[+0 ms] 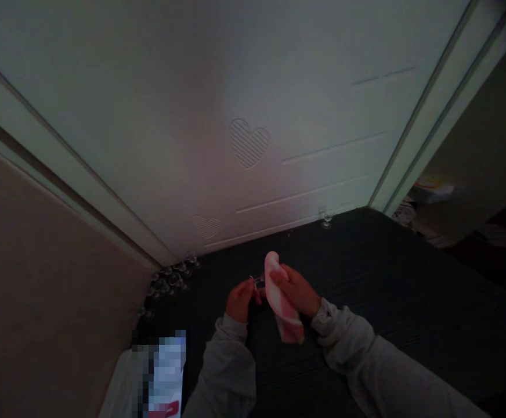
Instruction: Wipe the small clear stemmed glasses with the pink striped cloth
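My left hand (239, 301) pinches a small clear glass (259, 282) over the dark tabletop (383, 290). The fingers of my right hand (299, 292) are wrapped round a pink and white striped cloth (284, 316), whose lower end hangs down. The cloth is right beside the glass, and a bit of pink shows by my left fingertips. Dim light and the fingers hide much of the glass, so I cannot tell whether cloth is inside it.
Several small clear glasses (172, 280) stand at the back left by the wall. Another small glass (326, 220) is near the white panel (305, 87) with embossed hearts. A lit phone screen (166, 371), partly blurred out, is at the lower left. Packages (433, 190) lie beyond the right edge.
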Demonstrator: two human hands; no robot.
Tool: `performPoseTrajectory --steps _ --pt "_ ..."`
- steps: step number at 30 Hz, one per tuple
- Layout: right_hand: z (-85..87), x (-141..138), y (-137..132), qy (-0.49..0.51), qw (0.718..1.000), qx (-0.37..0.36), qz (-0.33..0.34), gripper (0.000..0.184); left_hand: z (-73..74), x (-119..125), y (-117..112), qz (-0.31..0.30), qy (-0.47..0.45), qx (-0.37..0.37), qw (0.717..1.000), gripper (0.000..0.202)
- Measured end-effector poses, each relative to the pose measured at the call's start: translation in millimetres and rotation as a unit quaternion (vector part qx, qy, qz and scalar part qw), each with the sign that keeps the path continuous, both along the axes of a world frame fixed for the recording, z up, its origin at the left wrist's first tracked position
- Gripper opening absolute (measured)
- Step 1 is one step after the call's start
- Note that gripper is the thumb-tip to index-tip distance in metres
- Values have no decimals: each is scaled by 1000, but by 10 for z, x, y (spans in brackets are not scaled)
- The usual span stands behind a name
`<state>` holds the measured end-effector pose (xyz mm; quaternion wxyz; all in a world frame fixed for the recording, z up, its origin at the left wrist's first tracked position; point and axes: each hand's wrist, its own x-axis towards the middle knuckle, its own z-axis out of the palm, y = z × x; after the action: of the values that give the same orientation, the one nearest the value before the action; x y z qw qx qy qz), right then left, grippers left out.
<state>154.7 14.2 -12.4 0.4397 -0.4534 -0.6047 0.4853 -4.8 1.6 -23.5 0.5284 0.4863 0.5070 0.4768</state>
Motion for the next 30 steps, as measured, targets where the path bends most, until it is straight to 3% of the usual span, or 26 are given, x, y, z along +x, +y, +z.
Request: performPoseTrajectory --steps 7,18,25,30 --pt "-22 6 4 19 1000 -14 6 29 -59 -16 28 -8 -27 -7 1000 44" --pt "-5 19 27 -11 999 25 -28 19 2 15 16 -25 -60 -19 998 43" --pt "-19 19 38 -25 998 40 -46 23 -8 35 6 -23 -54 2 998 35" --pt "-20 24 34 -41 996 42 -67 21 18 49 -10 -21 -54 12 998 43"
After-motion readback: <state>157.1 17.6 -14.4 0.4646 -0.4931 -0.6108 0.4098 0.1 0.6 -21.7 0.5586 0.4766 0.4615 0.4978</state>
